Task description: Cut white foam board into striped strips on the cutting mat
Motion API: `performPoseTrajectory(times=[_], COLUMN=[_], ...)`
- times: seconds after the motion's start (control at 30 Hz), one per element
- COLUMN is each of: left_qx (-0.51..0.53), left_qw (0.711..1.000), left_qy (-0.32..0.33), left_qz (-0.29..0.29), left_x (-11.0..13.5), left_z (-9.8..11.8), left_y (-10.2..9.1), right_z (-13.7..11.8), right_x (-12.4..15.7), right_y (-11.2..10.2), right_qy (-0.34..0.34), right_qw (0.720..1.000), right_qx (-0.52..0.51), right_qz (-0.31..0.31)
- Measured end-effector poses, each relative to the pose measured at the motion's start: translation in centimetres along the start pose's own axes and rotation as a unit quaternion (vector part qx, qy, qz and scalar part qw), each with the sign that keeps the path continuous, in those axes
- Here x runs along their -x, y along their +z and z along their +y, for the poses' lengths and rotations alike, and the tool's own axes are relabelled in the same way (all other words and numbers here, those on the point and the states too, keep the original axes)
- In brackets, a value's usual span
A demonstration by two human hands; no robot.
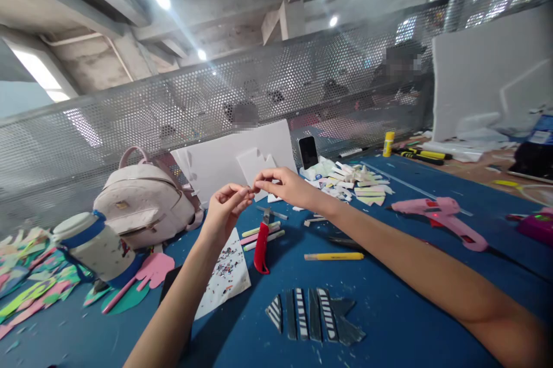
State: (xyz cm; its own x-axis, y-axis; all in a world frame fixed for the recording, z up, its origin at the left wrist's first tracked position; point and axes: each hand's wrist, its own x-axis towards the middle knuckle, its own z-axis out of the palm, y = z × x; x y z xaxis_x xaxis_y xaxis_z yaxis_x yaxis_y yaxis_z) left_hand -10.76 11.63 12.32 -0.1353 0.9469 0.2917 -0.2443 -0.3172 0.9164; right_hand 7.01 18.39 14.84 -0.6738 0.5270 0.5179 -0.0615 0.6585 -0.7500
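A: Hands?
B: Left hand (231, 202) and right hand (280, 184) both closed in a thumb-and-finger pinch, tips meeting in the air. Can't tell what's between them; too small.
A: Doing it well?
B: I'd go light: fingertips only, one side steadies, the other makes the fine move.
A: Nearest thing?
B: Red-handled knife with a metal blade (261, 247), 6 o'clock on the blue bench (389, 336). Blade end points up toward the hands. Worth turning away before either drops. Thin pastel sticks (276, 236) just beside it.
A: Further out?
B: 7 o'clock: white paper sheet with coloured specks (242, 281); a brush could scatter them. 5: row of flat dark-grey pieces, some white-striped (315, 316), small gaps between. Set down gently there. 3: pink glue gun (444, 212), beyond the right forearm. Treat as hot.
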Motion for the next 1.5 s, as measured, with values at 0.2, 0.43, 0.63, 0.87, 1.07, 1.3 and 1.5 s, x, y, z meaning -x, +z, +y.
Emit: performPoseTrajectory(times=[0.2,0.43,0.63,0.87,1.07,1.3,1.5], left_qx=[-0.009,-0.004,0.007,0.004,-0.033,-0.091,-0.084], left_qw=[1.000,1.000,1.000,1.000,0.999,0.995,0.995], left_qy=[0.011,0.003,-0.004,-0.003,0.001,0.024,0.043], left_qz=[-0.005,-0.015,-0.025,-0.028,-0.030,-0.030,-0.024], left_x=[-0.1,0.0,-0.1,0.1,0.4,0.7,0.9], left_z=[-0.1,-0.1,-0.2,-0.2,0.2,0.8,1.4], left_y=[-0.1,-0.2,-0.3,0.0,0.3,0.6,0.6], right_z=[-0.5,-0.3,-0.2,-0.4,0.4,1.3,1.4], right_x=[0.2,0.4,0.4,0.7,0.3,0.0,0.3], right_y=[-0.3,-0.2,-0.6,-0.1,0.5,0.4,0.8], right_qy=[0.015,-0.035,-0.100,-0.135,-0.078,0.045,0.073], right_qw=[0.999,0.999,0.987,0.968,0.988,0.995,0.981], right_qx=[-0.024,0.014,0.123,0.204,0.123,-0.085,-0.167], right_qz=[-0.040,0.018,0.022,0.054,0.055,-0.018,-0.065])
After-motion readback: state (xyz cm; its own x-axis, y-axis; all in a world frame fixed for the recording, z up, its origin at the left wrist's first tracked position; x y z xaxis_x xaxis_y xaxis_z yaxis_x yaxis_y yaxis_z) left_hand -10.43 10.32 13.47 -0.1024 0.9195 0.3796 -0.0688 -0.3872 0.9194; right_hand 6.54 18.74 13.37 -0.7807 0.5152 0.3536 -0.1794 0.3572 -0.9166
